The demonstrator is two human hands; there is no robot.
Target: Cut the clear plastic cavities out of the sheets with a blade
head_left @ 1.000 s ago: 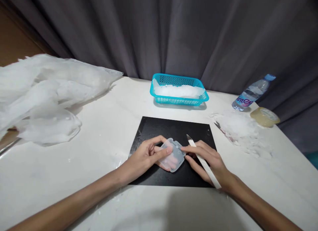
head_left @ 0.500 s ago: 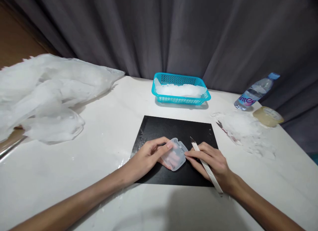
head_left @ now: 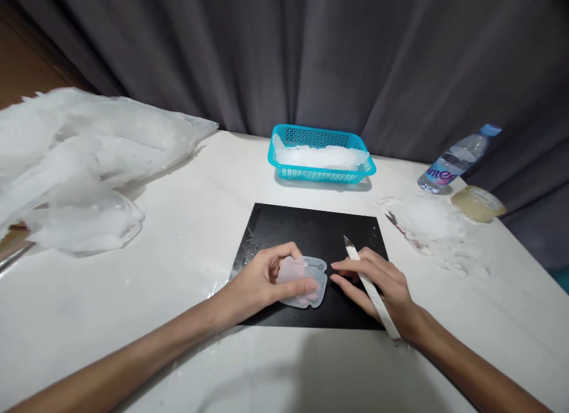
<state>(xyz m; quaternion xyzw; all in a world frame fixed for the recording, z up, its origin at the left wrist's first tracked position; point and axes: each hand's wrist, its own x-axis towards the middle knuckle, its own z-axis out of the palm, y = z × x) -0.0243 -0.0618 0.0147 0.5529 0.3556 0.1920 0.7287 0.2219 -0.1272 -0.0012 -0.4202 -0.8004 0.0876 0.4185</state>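
My left hand grips a thin, translucent plastic piece with rounded corners and small notches, thumb on top and fingers partly hidden beneath. The piece is over a black mat. To its right, my right hand holds a craft knife with a white handle, its pointed blade aimed away from me. The knife lies across the hand between thumb and fingers. Its thumb and index fingertips are apart, close to the plastic piece's right edge without touching it.
A blue basket with white translucent pieces stands behind the mat. Large plastic bags lie at left. On the right are a pile of clear scraps, scissors partly under it, a tape roll and a tilted-looking water bottle.
My left hand has turned the plastic piece, and its thumb now lies across it. The right fingertips, earlier at the piece's edge, have come away; the knife stays in that hand.
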